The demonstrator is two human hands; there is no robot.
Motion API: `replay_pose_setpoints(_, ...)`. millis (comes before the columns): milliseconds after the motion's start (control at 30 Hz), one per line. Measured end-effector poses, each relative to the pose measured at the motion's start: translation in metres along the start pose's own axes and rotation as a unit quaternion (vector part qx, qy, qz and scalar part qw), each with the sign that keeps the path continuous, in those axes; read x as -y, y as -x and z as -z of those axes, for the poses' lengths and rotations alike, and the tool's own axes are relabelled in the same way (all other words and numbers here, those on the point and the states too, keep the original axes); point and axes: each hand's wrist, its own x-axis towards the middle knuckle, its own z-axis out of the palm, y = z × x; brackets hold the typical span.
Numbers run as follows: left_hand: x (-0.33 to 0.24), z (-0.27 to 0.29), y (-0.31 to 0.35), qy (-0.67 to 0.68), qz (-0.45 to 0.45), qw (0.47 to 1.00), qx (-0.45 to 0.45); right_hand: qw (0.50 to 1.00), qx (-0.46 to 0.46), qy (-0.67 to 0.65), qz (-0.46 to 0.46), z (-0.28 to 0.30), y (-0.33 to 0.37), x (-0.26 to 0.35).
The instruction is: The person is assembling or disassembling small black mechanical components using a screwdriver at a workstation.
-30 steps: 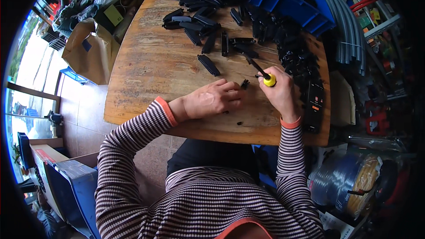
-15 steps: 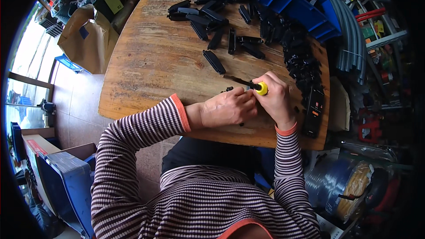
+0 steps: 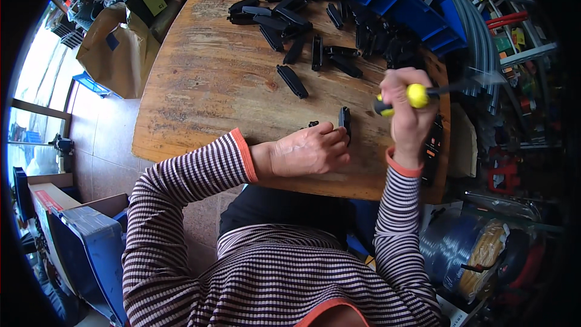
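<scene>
My left hand (image 3: 311, 152) rests low over the table, its fingers closed on a narrow black plastic piece (image 3: 345, 119) that stands up past the fingertips. To the right, my right hand (image 3: 409, 106) is raised and wrapped round a screwdriver (image 3: 417, 95) with a yellow and black handle. Its dark shaft points right and is smeared by motion, so the tip cannot be made out. A small black part (image 3: 313, 124) lies just beyond my left knuckles. Farther off, a single black oblong piece (image 3: 292, 82) lies by itself on the wood.
The wooden table (image 3: 200, 85) carries heaps of black plastic pieces (image 3: 272, 21) at the back and along its right side. Blue bins (image 3: 387, 0) stand at the far edge. A black device (image 3: 431, 151) lies right of my right wrist. A brown paper bag (image 3: 118, 54) stands left of the table.
My right hand has moved up and right, away from my left hand, and the screwdriver has swung from pointing left to pointing right. The piece in my left hand now shows clearly.
</scene>
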Motion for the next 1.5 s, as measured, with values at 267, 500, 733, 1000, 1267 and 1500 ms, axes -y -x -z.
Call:
replay_pose_setpoints(267, 0.007, -0.021, -0.024, -0.038, -0.02, 0.998, -0.044, 0.996, -0.052, 0.012, -0.073, 0.035, 0.026, -0.02)
replay_pose_setpoints(500, 0.021, -0.037, -0.038, 0.016, 0.036, 0.999, 0.032, 0.844, 0.056, 0.51, -0.16, 0.121, 0.09, -0.021)
replay_pose_setpoints(733, 0.024, 0.033, 0.023, 0.115, 0.238, 0.964, 0.009, 0.773, 0.082, 0.572, -0.26, 0.083, 0.093, 0.003)
replay_pose_setpoints(1000, 0.072, 0.042, 0.03, 0.01, 0.17, 0.985, -0.036, 0.89, 0.095, 0.386, -0.223, 0.059, 0.07, 0.014)
replay_pose_setpoints(1267, 0.028, 0.015, -0.019, -0.116, 0.26, 0.955, 0.08, 0.943, 0.046, 0.278, -0.177, 0.06, 0.052, 0.01)
replay_pose_setpoints(1500, -0.014, 0.014, -0.023, -0.039, 0.284, 0.956, 0.06, 0.948, 0.066, 0.274, -0.148, 0.039, 0.051, -0.003)
